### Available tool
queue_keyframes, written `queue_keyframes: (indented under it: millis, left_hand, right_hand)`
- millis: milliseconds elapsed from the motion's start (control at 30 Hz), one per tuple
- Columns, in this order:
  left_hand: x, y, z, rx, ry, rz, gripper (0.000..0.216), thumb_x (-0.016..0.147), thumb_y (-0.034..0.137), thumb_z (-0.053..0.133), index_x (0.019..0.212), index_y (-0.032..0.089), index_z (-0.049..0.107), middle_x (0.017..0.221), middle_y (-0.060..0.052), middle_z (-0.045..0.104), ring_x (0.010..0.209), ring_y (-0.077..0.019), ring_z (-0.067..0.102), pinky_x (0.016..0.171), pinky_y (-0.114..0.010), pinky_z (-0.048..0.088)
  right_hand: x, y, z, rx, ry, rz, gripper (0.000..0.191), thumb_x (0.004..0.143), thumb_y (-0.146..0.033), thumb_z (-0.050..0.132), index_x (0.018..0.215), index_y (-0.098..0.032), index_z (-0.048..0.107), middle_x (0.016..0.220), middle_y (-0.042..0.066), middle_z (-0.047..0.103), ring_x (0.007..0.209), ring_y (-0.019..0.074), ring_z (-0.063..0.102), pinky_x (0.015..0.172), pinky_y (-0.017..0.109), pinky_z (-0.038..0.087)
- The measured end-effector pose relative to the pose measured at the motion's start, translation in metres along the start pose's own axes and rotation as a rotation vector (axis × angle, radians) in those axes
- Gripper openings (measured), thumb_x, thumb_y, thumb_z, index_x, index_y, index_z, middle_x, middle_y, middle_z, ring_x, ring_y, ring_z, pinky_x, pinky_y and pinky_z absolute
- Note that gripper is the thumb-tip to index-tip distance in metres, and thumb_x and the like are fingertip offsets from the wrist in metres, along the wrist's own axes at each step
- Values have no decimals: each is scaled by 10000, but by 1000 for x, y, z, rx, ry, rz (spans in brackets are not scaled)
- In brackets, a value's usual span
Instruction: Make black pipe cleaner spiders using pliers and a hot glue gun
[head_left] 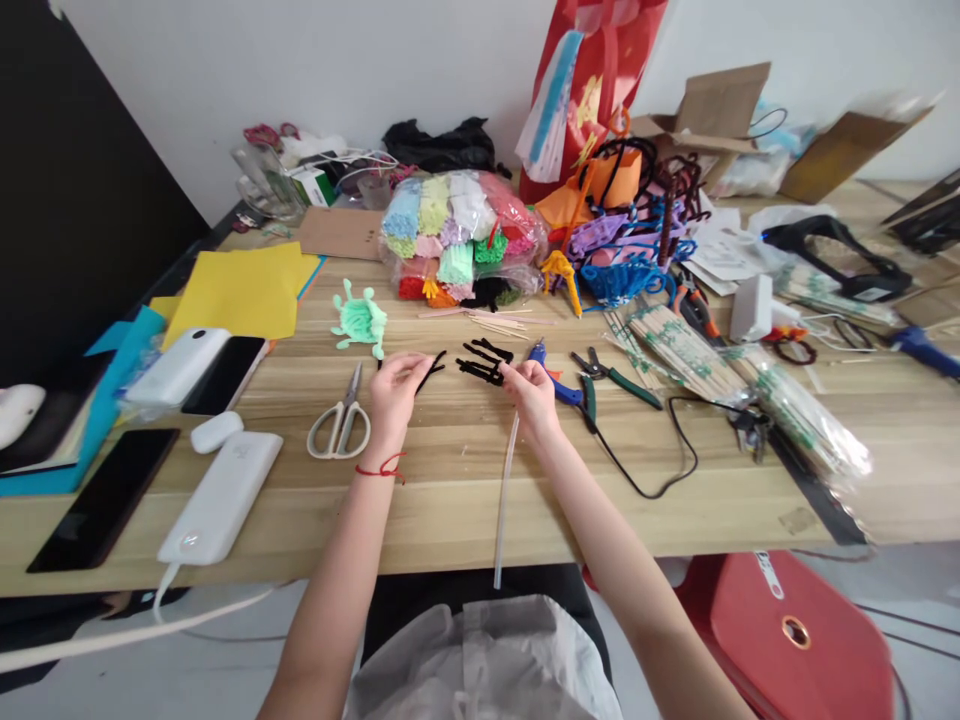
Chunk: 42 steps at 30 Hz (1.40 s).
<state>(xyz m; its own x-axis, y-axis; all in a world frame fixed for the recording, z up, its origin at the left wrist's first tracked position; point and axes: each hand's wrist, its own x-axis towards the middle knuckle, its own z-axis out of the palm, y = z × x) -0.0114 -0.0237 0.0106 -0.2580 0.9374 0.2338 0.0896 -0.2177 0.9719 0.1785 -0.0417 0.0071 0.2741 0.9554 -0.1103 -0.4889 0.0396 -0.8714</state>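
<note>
My left hand (400, 387) is closed in a pinch on a short black pipe cleaner (430, 372), whose forked end sticks out to the right of the fingers. A pinch of my right hand (530, 389) holds the right edge of a bunch of black pipe cleaners (484, 362), spread like prongs just above the wooden table (442, 480). A blue glue gun (556, 378) lies right beside my right hand, and a clear glue stick (508, 500) lies below it. To the left of my left hand lie white-handled scissors (342, 420) and a mint-green pipe cleaner figure (360, 318).
Green-handled pliers (615, 380) lie to the right of the glue gun, near its black cable (686, 455). A bagged stack of coloured pipe cleaners (461, 235) stands at the back. Phones and a white power bank (221, 497) lie on the left, bagged sticks (799, 410) on the right.
</note>
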Motion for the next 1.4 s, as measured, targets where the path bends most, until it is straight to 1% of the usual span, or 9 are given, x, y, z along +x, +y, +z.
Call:
queue_keyframes:
  millis: [133, 300, 567, 667, 833, 1000, 1067, 1233, 1400]
  left_hand:
    - [4, 0, -4, -123, 152, -67, 293, 660, 380, 764, 837, 151, 722, 960, -86, 708, 948, -197, 644, 874, -323, 506]
    - [6, 3, -8, -189, 157, -65, 287, 674, 371, 758, 864, 161, 715, 982, -91, 717, 1002, -213, 645, 900, -347, 505]
    - [-13, 19, 6, 93, -280, 127, 214, 743, 359, 710, 881, 196, 726, 1071, -93, 691, 1051, -217, 619, 889, -335, 493]
    - [-21, 11, 17, 134, -298, 34, 257, 744, 383, 705, 907, 185, 717, 978, -89, 720, 932, -209, 656, 879, -361, 498]
    - [-23, -6, 27, -104, -378, -221, 298, 685, 396, 744, 850, 154, 688, 898, -76, 726, 850, -191, 669, 840, -346, 508]
    - [-21, -9, 27, -154, -424, -294, 312, 634, 398, 776, 777, 150, 652, 784, -25, 675, 711, -128, 608, 705, -271, 487]
    - [-18, -7, 25, -192, -387, -316, 325, 636, 410, 775, 775, 151, 635, 728, 1, 632, 639, -94, 557, 634, -236, 458]
    - [1, -5, 4, -472, -117, -349, 360, 638, 417, 791, 709, 158, 551, 639, 41, 511, 514, -31, 402, 534, -187, 384]
    - [18, -8, -21, -585, 2, -331, 276, 716, 364, 752, 764, 169, 562, 554, 84, 371, 464, -23, 323, 504, -172, 354]
  right_hand:
    - [1, -2, 1, 52, 10, 39, 472, 514, -322, 843, 622, -214, 397, 678, -64, 555, 589, 75, 502, 561, 211, 403]
    - [2, 1, 1, 118, -29, 52, 406, 523, -307, 845, 683, -219, 483, 730, -62, 592, 631, 76, 532, 601, 206, 445]
    - [1, 3, 2, 32, -52, 20, 411, 535, -332, 831, 699, -222, 470, 733, -59, 583, 637, 85, 543, 617, 224, 450]
    - [0, 6, 2, 7, -64, 12, 414, 539, -350, 825, 707, -222, 469, 763, -46, 592, 665, 96, 555, 620, 229, 451]
    - [-2, 10, 2, 36, -102, 16, 388, 572, -318, 816, 720, -215, 473, 763, -50, 582, 681, 81, 551, 628, 204, 433]
    - [-3, 10, 3, 41, -130, 7, 370, 582, -297, 813, 724, -211, 483, 751, -56, 578, 666, 76, 546, 622, 200, 422]
    - [-2, 10, 3, 34, -105, -1, 382, 571, -310, 816, 717, -212, 478, 759, -56, 581, 656, 77, 545, 619, 206, 425]
    - [0, 6, 1, 18, -47, -4, 371, 559, -325, 817, 721, -221, 499, 729, -63, 557, 629, 79, 532, 611, 213, 441]
    - [0, 4, 1, 55, -60, 21, 350, 561, -301, 816, 742, -225, 526, 724, -62, 579, 613, 77, 530, 615, 215, 446]
